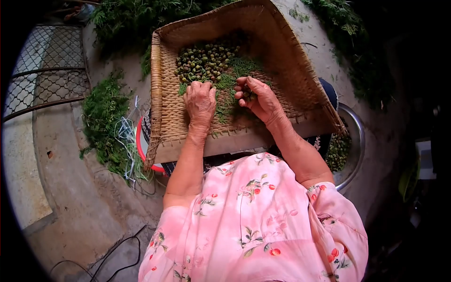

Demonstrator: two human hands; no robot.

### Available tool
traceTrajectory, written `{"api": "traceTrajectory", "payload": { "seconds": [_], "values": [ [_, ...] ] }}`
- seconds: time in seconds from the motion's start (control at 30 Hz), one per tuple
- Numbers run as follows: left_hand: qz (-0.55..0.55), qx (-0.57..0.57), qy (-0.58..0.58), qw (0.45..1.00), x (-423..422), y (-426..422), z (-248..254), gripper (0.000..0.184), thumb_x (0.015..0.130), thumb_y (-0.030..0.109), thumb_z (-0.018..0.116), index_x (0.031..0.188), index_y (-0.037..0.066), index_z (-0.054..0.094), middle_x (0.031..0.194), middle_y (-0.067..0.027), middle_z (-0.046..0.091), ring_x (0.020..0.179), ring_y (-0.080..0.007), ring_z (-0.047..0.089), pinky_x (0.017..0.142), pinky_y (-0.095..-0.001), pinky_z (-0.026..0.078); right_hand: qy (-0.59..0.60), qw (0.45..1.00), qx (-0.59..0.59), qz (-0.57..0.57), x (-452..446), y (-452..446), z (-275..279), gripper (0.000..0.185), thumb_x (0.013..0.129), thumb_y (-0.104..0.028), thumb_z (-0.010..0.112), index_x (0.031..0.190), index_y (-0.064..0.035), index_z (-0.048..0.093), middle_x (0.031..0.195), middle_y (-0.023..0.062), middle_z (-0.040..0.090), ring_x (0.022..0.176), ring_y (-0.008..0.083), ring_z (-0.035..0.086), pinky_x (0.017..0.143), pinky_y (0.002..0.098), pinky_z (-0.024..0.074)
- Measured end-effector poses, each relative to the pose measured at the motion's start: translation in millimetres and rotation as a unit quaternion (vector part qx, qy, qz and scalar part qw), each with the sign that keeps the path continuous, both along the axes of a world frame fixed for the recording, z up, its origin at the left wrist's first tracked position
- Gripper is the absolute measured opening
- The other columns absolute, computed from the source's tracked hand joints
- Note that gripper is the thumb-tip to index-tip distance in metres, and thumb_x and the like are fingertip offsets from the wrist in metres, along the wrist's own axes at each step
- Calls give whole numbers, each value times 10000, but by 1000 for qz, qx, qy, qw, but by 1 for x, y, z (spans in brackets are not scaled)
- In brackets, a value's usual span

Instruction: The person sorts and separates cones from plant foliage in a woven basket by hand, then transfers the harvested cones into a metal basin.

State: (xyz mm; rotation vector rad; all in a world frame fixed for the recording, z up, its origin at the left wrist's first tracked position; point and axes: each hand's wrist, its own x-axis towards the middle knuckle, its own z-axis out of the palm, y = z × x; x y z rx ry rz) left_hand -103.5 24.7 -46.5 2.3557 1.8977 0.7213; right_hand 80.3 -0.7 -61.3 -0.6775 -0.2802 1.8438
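A woven winnowing basket [162,89] rests across my lap, its open end toward me. Inside, toward the back left, lies a pile of small green-brown cones [206,58]. Feathery green sprigs [225,89] are scattered beside the pile and between my hands. My left hand [200,101] is closed, palm down, at the near edge of the pile; its fingertips are hidden, so what they pinch does not show. My right hand [261,97] is turned inward with curled fingers, holding a few cones in its palm above the basket floor.
Heaps of green branches [136,21] lie behind the basket and a smaller heap [105,113] at the left. Pale plastic strings [129,141] lie near a red rim [141,143]. A metal basin [359,145] with more cones stands right. A black cable [117,246] crosses the floor.
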Motion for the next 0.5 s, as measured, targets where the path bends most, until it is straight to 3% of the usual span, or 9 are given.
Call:
{"api": "traceTrajectory", "payload": {
  "seconds": [0.07,0.5],
  "values": [
    [5,-44,83,996,5,1,6,175,763,160,666,927,101,650,920,-84,552,936,-274,516,803,-409,411,3,1000,-1,1,0,-1,-1,283,938,-265,517,1044,-11,582,892,92,615,754,165,616,580,281,507],
    [-23,66,110,991,-4,13,-16,68,820,181,600,833,114,606,838,-67,514,851,-255,511,738,-404,403,18,1000,-17,-12,0,-1,0,353,939,-327,506,1052,2,562,871,94,598,731,169,607,581,291,509]
  ]
}}
